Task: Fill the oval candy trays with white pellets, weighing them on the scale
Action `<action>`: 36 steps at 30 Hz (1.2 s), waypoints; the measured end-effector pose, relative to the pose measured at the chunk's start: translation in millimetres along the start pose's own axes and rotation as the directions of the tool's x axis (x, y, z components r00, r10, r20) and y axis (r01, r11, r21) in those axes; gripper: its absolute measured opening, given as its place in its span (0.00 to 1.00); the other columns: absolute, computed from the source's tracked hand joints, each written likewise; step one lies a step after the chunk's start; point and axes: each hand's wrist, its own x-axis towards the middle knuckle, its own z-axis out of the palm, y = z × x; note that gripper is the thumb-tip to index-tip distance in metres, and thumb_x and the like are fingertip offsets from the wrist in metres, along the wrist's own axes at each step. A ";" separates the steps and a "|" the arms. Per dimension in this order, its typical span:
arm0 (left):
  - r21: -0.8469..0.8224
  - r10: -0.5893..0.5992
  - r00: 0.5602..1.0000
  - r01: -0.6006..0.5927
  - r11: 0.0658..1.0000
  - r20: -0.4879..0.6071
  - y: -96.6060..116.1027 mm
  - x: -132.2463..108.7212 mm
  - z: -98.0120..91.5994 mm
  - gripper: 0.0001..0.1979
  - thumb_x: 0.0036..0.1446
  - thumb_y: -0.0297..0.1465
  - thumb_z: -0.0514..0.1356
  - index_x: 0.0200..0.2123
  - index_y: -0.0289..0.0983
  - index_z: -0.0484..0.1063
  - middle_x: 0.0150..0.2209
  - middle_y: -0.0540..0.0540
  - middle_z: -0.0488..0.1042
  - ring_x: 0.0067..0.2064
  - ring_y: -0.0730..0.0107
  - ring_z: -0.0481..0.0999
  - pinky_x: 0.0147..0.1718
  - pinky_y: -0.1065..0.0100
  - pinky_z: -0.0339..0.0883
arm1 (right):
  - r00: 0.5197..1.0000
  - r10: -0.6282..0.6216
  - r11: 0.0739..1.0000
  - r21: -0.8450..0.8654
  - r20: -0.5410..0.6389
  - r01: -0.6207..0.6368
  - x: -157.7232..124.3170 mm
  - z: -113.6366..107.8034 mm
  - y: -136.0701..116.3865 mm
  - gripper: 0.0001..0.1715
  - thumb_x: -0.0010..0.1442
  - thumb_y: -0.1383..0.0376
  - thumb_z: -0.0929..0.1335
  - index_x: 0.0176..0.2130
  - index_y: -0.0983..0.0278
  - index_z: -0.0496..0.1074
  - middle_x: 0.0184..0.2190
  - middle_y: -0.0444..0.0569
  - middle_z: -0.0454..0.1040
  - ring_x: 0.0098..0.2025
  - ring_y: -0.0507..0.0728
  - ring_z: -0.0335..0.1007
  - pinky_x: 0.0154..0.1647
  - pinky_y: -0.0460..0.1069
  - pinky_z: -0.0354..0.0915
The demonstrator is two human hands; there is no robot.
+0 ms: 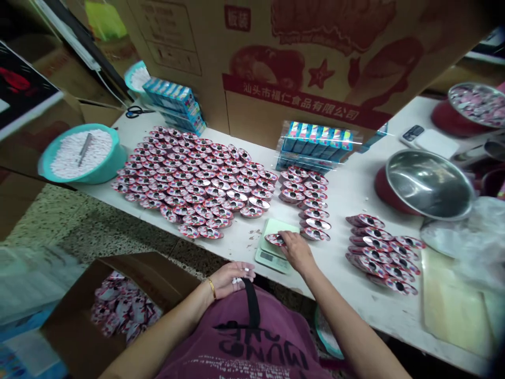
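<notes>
My left hand [231,279] lies palm up before my apron, its fingers curled around a few small white pieces [236,280]. The fingers of my right hand [298,250] grip a small red-and-white printed pouch [275,239], which stands on a pale green scale [272,261]. Left of the scale, dense rows of upright pouches [189,179] with dark round openings cover the table. A shorter column of pouches [314,213] stands just beyond my right hand, and another group of pouches [381,252] is farther right.
A turquoise basin [49,171] of white pieces stands at the left. Blue boxes [311,142] sit against a large carton [252,121]. Steel bowl [430,181], phone [413,132] and scissors [136,111] lie around. An open box [158,273] with pouches is at lower left.
</notes>
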 end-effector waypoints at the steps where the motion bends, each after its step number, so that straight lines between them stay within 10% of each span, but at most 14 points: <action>1: -0.015 0.022 1.000 -0.022 1.000 -0.013 1.6 -4.8 -4.7 0.14 0.41 0.24 0.60 0.36 0.31 0.70 0.32 0.43 0.72 0.31 0.74 0.71 0.32 0.73 0.59 | 0.999 -0.029 1.000 -0.002 0.015 0.029 9.1 0.1 -4.3 0.21 0.53 0.67 0.61 0.48 0.63 0.59 0.42 0.51 0.65 0.42 0.57 0.58 0.43 0.51 0.56; 10: -0.026 0.121 0.983 -0.126 0.992 -0.139 17.9 -26.5 -34.4 0.13 0.44 0.24 0.60 0.37 0.29 0.70 0.31 0.42 0.72 0.28 0.77 0.70 0.27 0.77 0.59 | 0.994 -0.026 0.995 0.094 -0.109 0.036 79.0 41.8 -88.9 0.24 0.54 0.70 0.59 0.52 0.65 0.54 0.44 0.55 0.62 0.44 0.59 0.55 0.41 0.52 0.58; 14: -0.029 0.099 0.981 -0.105 0.994 -0.169 20.7 -23.8 -40.3 0.13 0.44 0.23 0.60 0.37 0.30 0.69 0.31 0.42 0.72 0.28 0.78 0.70 0.23 0.79 0.60 | 0.961 0.041 0.997 0.080 -0.274 -0.020 35.5 33.1 -35.8 0.20 0.55 0.68 0.58 0.49 0.64 0.58 0.44 0.54 0.61 0.43 0.57 0.55 0.42 0.52 0.56; 17: -0.025 0.058 0.980 -0.064 0.998 -0.191 21.2 -15.3 -41.1 0.13 0.44 0.23 0.59 0.37 0.30 0.69 0.31 0.43 0.71 0.28 0.78 0.70 0.22 0.80 0.60 | 0.887 0.257 0.958 -0.020 -0.384 -0.286 -11.1 16.9 24.0 0.15 0.55 0.67 0.58 0.43 0.65 0.64 0.41 0.53 0.62 0.42 0.58 0.54 0.41 0.52 0.54; 24: -0.053 0.068 0.976 -0.081 0.995 -0.208 19.6 0.6 -22.1 0.12 0.45 0.24 0.59 0.37 0.29 0.69 0.28 0.43 0.72 0.27 0.78 0.71 0.20 0.81 0.60 | 0.913 0.324 0.871 -0.299 -0.248 -0.390 -32.1 4.2 83.3 0.09 0.53 0.67 0.61 0.35 0.63 0.68 0.37 0.52 0.62 0.38 0.57 0.53 0.34 0.50 0.49; 36: -0.293 0.028 0.999 -0.039 0.955 -0.041 11.8 9.4 5.8 0.15 0.51 0.29 0.53 0.40 0.25 0.67 0.42 0.34 0.69 0.44 0.62 0.69 0.44 0.65 0.60 | 0.996 -0.017 0.995 -0.096 -0.092 0.008 -25.2 -4.4 -8.7 0.12 0.56 0.69 0.58 0.32 0.64 0.69 0.33 0.54 0.63 0.37 0.59 0.53 0.37 0.53 0.50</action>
